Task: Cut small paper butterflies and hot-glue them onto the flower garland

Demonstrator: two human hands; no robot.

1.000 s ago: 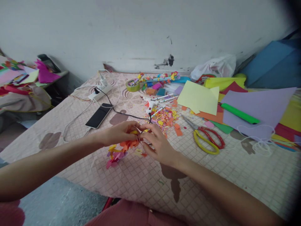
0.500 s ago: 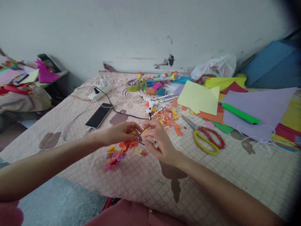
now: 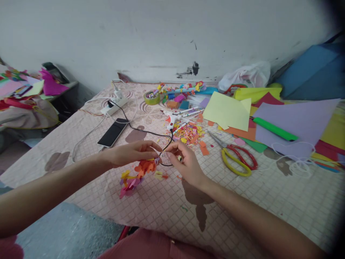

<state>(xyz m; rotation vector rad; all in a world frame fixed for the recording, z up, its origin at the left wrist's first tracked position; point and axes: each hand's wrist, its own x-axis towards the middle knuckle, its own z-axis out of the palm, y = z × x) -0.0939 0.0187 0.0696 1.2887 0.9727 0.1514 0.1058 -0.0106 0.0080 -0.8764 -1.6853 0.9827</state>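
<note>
The paper-flower garland [image 3: 146, 167] hangs at lower centre-left of the frame, its long axis running obliquely from the fingertips at centre down and to the left. The left hand [image 3: 132, 153] is nearer, its thumb and fingers pinched on the garland's upper end. The right hand [image 3: 185, 162] lies just beyond that end, on the right; its thumb and forefinger are bent towards the left fingertips, but whether they close on anything cannot be told. A black cord [image 3: 151, 132] loops close by the fingertips. No brand, label or writing is legible on the glue gun [image 3: 172, 120], smartphone [image 3: 113, 132] or scissors [image 3: 237, 160].
</note>
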